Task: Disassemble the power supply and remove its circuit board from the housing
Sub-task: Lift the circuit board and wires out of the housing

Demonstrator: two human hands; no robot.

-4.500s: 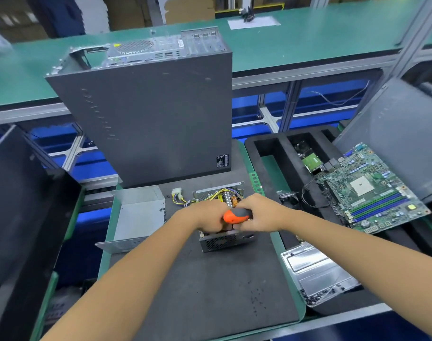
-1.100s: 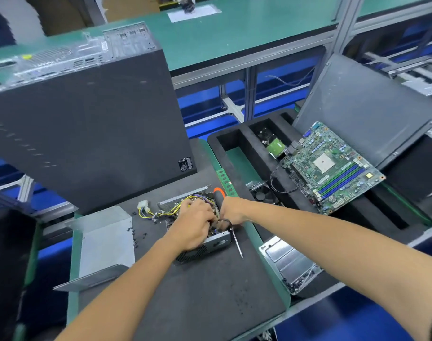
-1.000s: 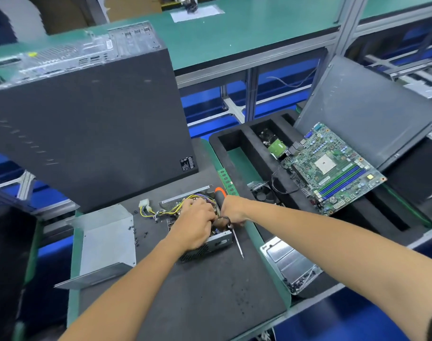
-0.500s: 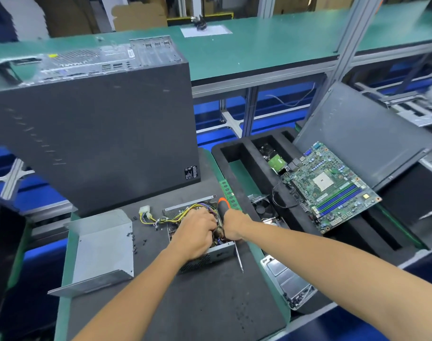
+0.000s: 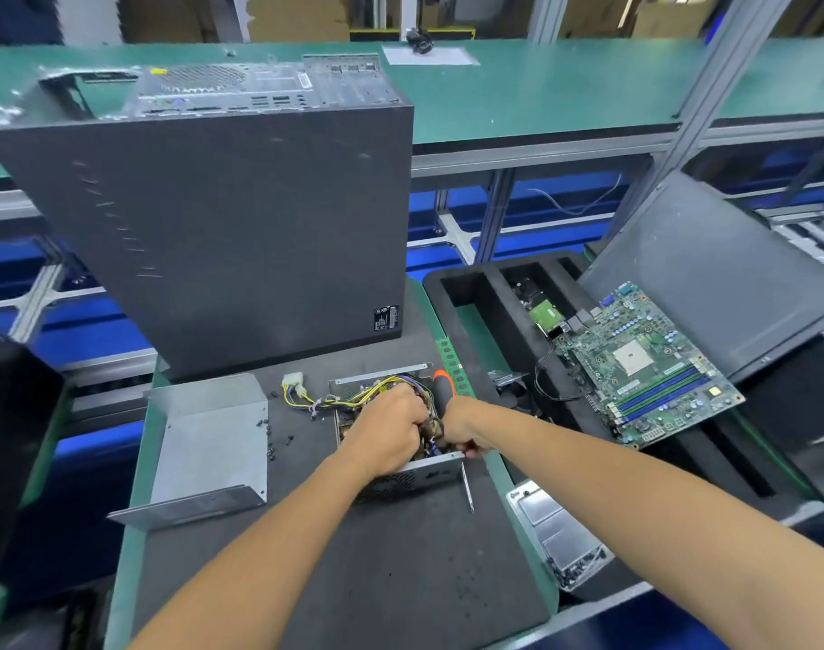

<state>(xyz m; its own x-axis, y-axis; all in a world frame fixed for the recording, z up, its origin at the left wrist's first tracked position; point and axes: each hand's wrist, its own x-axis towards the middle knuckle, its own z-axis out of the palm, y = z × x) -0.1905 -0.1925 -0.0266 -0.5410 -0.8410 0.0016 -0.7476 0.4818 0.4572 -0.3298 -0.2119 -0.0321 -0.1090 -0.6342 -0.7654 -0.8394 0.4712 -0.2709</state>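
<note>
Power supply housing: on dark mat, cover off. Left hand grasps circuit board inside; right hand grasps screwdriver. Step: freeing board. Next, likely: lift clear of wires.

A green motherboard leans in black foam beside a computer case
</note>
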